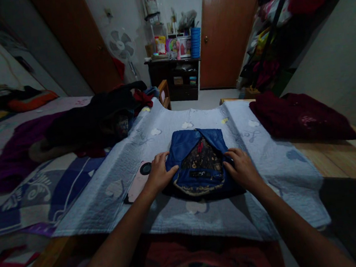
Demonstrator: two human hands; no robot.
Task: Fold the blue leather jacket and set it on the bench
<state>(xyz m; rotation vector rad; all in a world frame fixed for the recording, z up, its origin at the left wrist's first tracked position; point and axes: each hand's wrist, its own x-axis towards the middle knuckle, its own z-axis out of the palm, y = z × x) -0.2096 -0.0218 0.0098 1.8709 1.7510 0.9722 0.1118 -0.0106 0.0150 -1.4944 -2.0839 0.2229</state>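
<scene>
A folded blue jacket (184,143) lies in front of me, with its dark patterned lining and a label showing through the open collar. My left hand (161,172) grips the jacket's left edge, thumb on top and fingers at the side. At the opposite edge, my right hand (243,169) pinches the blue cloth between thumb and fingers. Just left of the jacket, partly behind my left hand, is a pale pink phone (135,185) with a round black camera area. Under everything spreads a light blue quilted cover (105,201) with heart shapes.
A folded maroon garment (304,117) rests on the wooden surface (344,159) at right. Dark and purple clothes (77,125) are heaped on the left bed. At the back stand a fan (122,45), a dark cabinet (175,80) with items on it, and a brown door (227,29).
</scene>
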